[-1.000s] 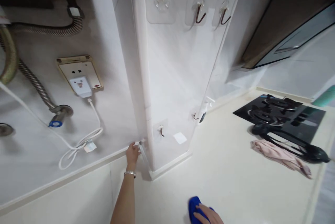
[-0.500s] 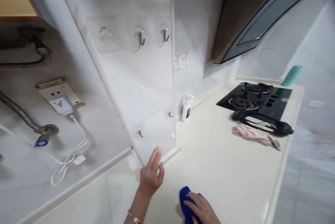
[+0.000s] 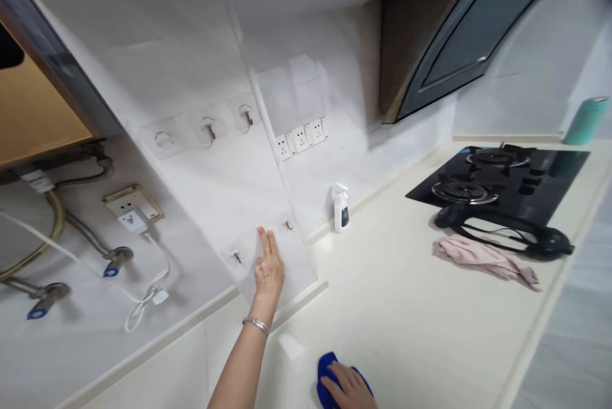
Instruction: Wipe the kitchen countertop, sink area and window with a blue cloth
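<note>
My left hand (image 3: pixel 269 269) lies flat against a white wall panel (image 3: pixel 215 186), its fingers pointing up between two small adhesive hooks (image 3: pixel 236 257) (image 3: pixel 288 225). It holds nothing, and a silver bracelet (image 3: pixel 255 325) circles the wrist. At the bottom of the view, my right hand (image 3: pixel 345 386) rests on a blue cloth (image 3: pixel 326 378) on the cream countertop (image 3: pixel 406 332). The fingers cover much of the cloth, so its shape is partly hidden.
Higher on the panel are more hooks (image 3: pixel 209 127) and a socket strip (image 3: pixel 300 139). A spray bottle (image 3: pixel 340 208) stands on the counter. Further right are a black gas hob (image 3: pixel 492 186), a pink cloth (image 3: pixel 482 259) and a black looped object (image 3: pixel 507 237). Hoses and valves (image 3: pixel 111 262) run at left.
My left hand has moved from the panel's lower corner up onto its face. The blue cloth and right hand have shifted left along the counter, and the view has swung, showing more of the hob side.
</note>
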Action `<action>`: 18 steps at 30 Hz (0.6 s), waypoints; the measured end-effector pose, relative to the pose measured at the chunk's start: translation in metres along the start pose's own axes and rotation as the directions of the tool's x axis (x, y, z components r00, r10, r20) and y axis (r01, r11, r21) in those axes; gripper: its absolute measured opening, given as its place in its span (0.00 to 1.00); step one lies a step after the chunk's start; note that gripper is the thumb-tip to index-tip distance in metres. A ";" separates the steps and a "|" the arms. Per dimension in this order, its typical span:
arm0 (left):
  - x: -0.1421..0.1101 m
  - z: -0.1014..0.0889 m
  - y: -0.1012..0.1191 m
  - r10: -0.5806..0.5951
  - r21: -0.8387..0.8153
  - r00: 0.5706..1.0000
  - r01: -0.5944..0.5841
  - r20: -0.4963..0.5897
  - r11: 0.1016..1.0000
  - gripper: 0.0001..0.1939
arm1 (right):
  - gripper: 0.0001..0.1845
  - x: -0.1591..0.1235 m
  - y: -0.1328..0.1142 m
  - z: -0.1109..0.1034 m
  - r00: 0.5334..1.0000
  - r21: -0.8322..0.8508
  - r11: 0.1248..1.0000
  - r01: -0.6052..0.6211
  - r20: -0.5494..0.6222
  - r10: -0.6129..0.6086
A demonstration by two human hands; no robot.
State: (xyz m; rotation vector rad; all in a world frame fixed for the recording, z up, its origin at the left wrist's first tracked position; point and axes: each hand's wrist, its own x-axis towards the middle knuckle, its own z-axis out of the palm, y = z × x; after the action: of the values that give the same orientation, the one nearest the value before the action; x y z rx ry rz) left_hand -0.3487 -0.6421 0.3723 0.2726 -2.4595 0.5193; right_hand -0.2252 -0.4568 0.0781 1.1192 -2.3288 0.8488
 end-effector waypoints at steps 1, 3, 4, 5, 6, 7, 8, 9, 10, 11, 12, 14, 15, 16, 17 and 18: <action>-0.001 -0.001 0.000 -0.009 -0.007 1.000 0.009 0.003 1.000 0.38 | 0.30 0.001 -0.001 -0.002 1.000 0.017 1.000 -0.001 0.016 0.001; -0.003 -0.006 0.002 -0.019 -0.040 1.000 0.020 0.017 0.999 0.39 | 0.31 0.001 -0.003 -0.007 0.999 0.059 0.998 0.019 0.032 -0.021; -0.006 -0.008 0.004 -0.025 -0.058 0.999 0.027 0.031 0.998 0.39 | 0.32 0.001 -0.003 -0.010 0.999 0.080 0.996 0.040 0.032 -0.042; -0.009 -0.011 0.006 -0.027 -0.071 0.998 0.030 0.052 0.997 0.39 | 0.32 -0.001 -0.003 -0.013 0.997 0.099 0.993 0.063 0.029 -0.067; -0.015 -0.013 0.009 -0.021 -0.073 0.996 0.027 0.082 0.997 0.40 | 0.33 -0.003 -0.001 -0.016 0.995 0.114 0.989 0.089 0.025 -0.092; -0.023 -0.013 0.013 -0.010 -0.061 0.992 0.018 0.123 0.998 0.40 | 0.33 -0.006 0.003 -0.020 0.993 0.126 0.985 0.115 0.021 -0.118; -0.034 -0.012 0.016 0.007 -0.041 0.984 0.000 0.178 0.999 0.40 | 0.32 -0.009 0.007 -0.024 0.990 0.133 0.982 0.137 0.018 -0.140; -0.048 -0.008 0.018 0.026 -0.020 0.968 -0.022 0.248 1.000 0.39 | 0.32 -0.013 0.014 -0.028 0.988 0.135 0.979 0.151 0.014 -0.155; -0.066 -0.003 0.020 0.037 -0.006 0.943 -0.037 0.332 0.999 0.38 | 0.31 -0.016 0.023 -0.033 0.987 0.129 0.979 0.156 0.005 -0.158; -0.087 0.004 0.019 0.051 -0.021 0.903 -0.047 0.427 0.999 0.37 | 0.29 -0.019 0.034 -0.039 0.991 0.110 0.985 0.136 -0.013 -0.135; -0.110 0.011 0.016 0.081 -0.083 0.848 -0.044 0.524 0.996 0.35 | 0.28 -0.020 0.046 -0.046 0.996 0.077 0.994 0.077 -0.042 -0.074; -0.165 0.028 0.004 0.109 -0.213 0.768 0.036 0.631 0.976 0.33 | 0.24 -0.018 0.075 -0.062 0.984 -0.004 0.992 -0.127 -0.127 0.126; -0.194 0.035 -0.006 0.113 -0.267 0.754 0.085 0.648 0.960 0.32 | 0.23 -0.016 0.091 -0.071 0.957 -0.036 0.969 -0.244 -0.173 0.234; -0.223 0.040 -0.017 0.086 -0.289 0.765 0.135 0.639 0.948 0.32 | 0.21 -0.012 0.107 -0.080 0.927 -0.052 0.943 -0.329 -0.208 0.312; -0.251 0.043 -0.030 0.030 -0.265 0.786 0.173 0.617 0.949 0.31 | 0.20 -0.008 0.123 -0.089 0.902 -0.057 0.921 -0.386 -0.233 0.364; -0.278 0.043 -0.042 -0.083 -0.183 0.817 0.225 0.571 0.957 0.32 | 0.20 -0.003 0.138 -0.097 0.882 -0.057 0.904 -0.425 -0.253 0.398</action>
State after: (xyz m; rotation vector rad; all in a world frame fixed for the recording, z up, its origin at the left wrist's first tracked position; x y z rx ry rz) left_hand -0.1366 -0.6777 0.1866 0.5905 -2.9961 0.0537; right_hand -0.3237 -0.3217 0.0990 0.4445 -2.4068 0.9253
